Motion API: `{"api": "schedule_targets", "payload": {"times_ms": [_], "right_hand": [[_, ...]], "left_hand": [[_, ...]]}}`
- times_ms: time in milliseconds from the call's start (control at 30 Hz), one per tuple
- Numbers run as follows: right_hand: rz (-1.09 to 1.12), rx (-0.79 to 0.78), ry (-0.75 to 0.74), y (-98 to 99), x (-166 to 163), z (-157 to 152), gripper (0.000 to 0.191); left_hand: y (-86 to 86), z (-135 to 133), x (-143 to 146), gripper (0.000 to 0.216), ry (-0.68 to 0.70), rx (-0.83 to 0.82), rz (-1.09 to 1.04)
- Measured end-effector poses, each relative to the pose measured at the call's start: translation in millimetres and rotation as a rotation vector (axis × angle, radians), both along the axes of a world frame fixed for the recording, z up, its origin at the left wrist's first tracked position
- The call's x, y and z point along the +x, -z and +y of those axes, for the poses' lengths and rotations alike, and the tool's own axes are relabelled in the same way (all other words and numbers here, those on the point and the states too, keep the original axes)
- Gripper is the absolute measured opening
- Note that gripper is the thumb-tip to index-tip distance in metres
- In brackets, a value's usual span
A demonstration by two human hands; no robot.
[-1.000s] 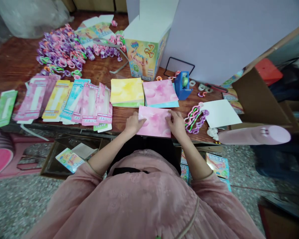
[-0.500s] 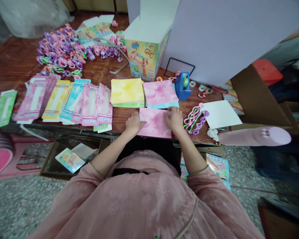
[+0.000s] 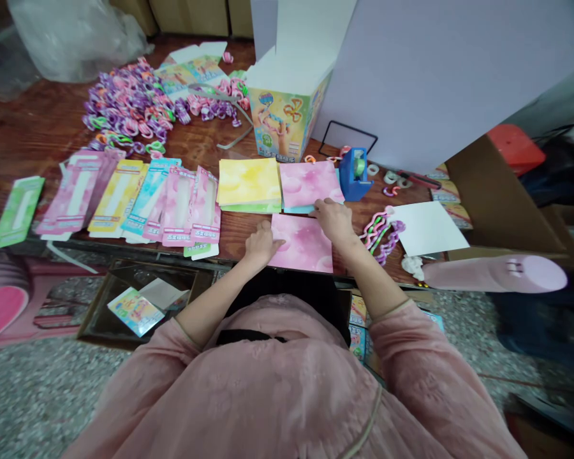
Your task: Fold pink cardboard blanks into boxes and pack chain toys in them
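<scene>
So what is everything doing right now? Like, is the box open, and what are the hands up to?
Left hand: resting on the left edge of the sheet.
Right hand: over the sheet's top right corner.
Loose pink sheet: lying flat on the wooden table.
Cardboard display box: standing, top flaps open.
Blue tape dispenser: upright, roll loaded.
Yellow paper stack: lying flat.
Packaging cards: overlapping in a row.

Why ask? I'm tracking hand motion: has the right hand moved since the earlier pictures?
Yes: the right hand has moved forward, away from the person, closer to the blue tape dispenser, and its fingers now reach past the top edge of the loose pink sheet.
</scene>
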State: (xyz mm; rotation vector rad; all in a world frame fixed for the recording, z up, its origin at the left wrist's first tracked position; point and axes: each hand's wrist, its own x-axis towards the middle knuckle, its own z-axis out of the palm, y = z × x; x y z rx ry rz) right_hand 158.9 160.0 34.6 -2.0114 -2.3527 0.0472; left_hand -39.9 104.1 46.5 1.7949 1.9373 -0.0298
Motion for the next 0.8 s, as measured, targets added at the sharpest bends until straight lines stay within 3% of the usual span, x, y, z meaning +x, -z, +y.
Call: {"api": "schedule_targets", "payload": {"times_ms": [200,333,500,667,800], "right_hand": [[-0.005,-0.056,-0.082,2.4,-8,11,0.031],[0.051,-0.019,-0.053,4.9,-3,-2,0.032],[0.069,-0.027,-0.142,13.4,2,-24,0.032],[0.111,-0.064,-0.224,21.8,2,-19,0.038],[0.156,-0.068,-0.259,24.3,4,-9,0.038]], "left_hand": [[3.1,1,-1,0.047,0.0,0.004,-0.002],[8.7,1,-3,0.05,-0.001,0.013,-0.007],[11.4,-2,-3,0.049,0.011,0.041,-0.005],[11.9,-4,-5,0.052,0.029,0.049,-0.013],[15.8,-5,-14,0.052,0.184,0.138,-0.036]]}}
